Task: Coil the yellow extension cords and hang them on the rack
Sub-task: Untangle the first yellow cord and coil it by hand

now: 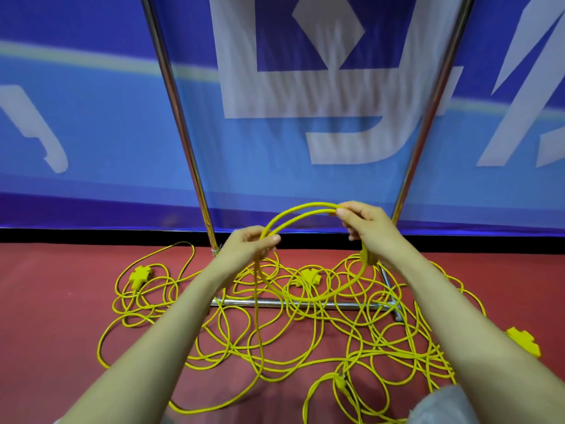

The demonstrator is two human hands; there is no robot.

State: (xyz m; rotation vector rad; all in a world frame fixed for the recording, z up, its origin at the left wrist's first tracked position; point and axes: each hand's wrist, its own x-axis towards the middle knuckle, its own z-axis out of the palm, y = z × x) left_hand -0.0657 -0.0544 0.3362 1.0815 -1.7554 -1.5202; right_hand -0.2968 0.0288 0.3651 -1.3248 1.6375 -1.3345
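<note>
The right hand (363, 228) is pinching the top of a yellow loop (305, 206) between thumb and curled fingers, just in front of the rack (180, 117) and near its right post, with the forearm reaching up and forward. The left hand (247, 249) is gripping the loop's left side, thumb on top and fingers curled under, lower and closer to the rack's left post. Between the 2 hands the loop is showing 2 strands side by side, standing roughly upright and facing the person, its wider span running left to right and its lower arc sagging in front of the rack's base bar. A yellow socket block (367, 255) is hanging on the loop just under the right wrist. From the left hand 1 strand is dropping straight down to the red floor (46, 301). There the yellow extension cords (305, 347) are lying in a loose tangle across and around the rack's base, with 3 more socket blocks (140, 275) among them. A blue banner (91, 117) is hanging behind the rack.
</note>
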